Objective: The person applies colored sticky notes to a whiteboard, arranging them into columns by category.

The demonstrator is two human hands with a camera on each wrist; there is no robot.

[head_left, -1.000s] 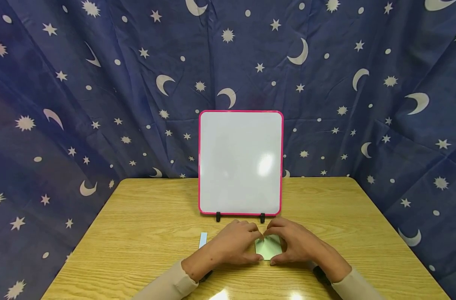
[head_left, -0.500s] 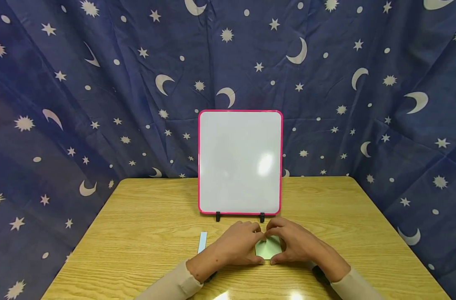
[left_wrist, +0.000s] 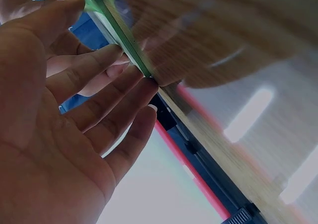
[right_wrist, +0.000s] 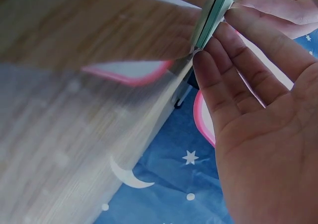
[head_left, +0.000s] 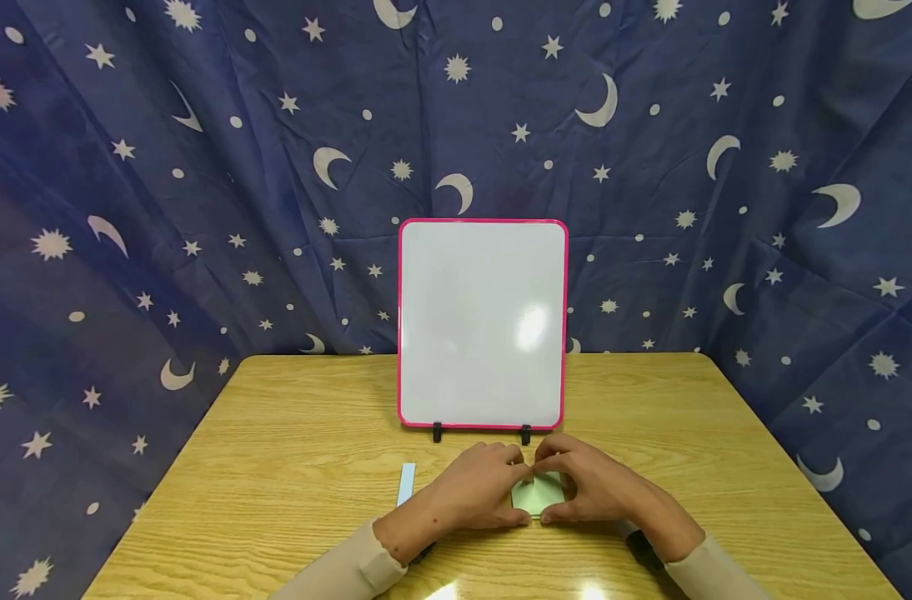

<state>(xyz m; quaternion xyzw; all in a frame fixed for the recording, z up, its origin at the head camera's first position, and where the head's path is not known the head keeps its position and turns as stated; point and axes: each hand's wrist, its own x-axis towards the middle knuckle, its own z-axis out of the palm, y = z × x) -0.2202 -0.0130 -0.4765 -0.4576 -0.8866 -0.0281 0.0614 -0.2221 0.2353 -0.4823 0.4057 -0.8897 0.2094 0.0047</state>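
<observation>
A square pale green pad of paper notes (head_left: 537,500) lies on the table in front of the whiteboard, with both hands around it. My left hand (head_left: 482,487) holds its left side, thumb at the near edge and curved fingers toward the far edge. My right hand (head_left: 594,485) grips the right side in the same way, its thumb at the near right corner. The index fingertips meet over the pad's far part, where the top sheet shows a crease. Seen edge-on in the left wrist view, the pad (left_wrist: 120,39) is a thin stack, with fingertips at its side.
A whiteboard (head_left: 482,325) with a pink frame stands upright on small black feet behind the hands. Left of the left forearm lies a light blue strip (head_left: 406,483), partly covered by the arm. A dark blue curtain with moons and stars (head_left: 291,208) surrounds the wooden table (head_left: 291,467).
My left hand has shifted slightly to the right, its index finger closer to the right hand's. The right hand has barely moved, and the pad stays in place.
</observation>
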